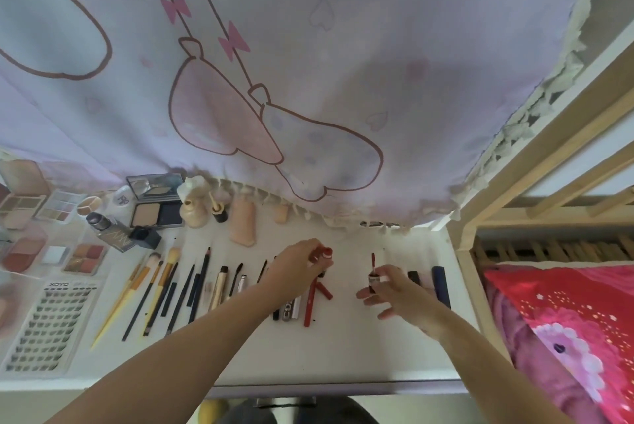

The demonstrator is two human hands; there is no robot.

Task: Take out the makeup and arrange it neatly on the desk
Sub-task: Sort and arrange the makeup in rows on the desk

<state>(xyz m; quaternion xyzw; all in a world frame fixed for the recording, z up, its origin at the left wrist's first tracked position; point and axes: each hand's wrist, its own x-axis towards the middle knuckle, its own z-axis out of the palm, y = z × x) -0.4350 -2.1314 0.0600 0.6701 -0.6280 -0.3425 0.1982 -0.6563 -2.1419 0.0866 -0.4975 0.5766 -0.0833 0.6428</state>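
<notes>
Soft even daylight, faint shadows, wide-angle bending at edges, slightly blurred overall

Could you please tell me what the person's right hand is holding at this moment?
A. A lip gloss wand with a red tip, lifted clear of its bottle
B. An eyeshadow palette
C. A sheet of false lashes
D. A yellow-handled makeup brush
A: the right hand pinches a small cap whose red-tipped wand points upward, while the left hand grips the red bottle.
</notes>
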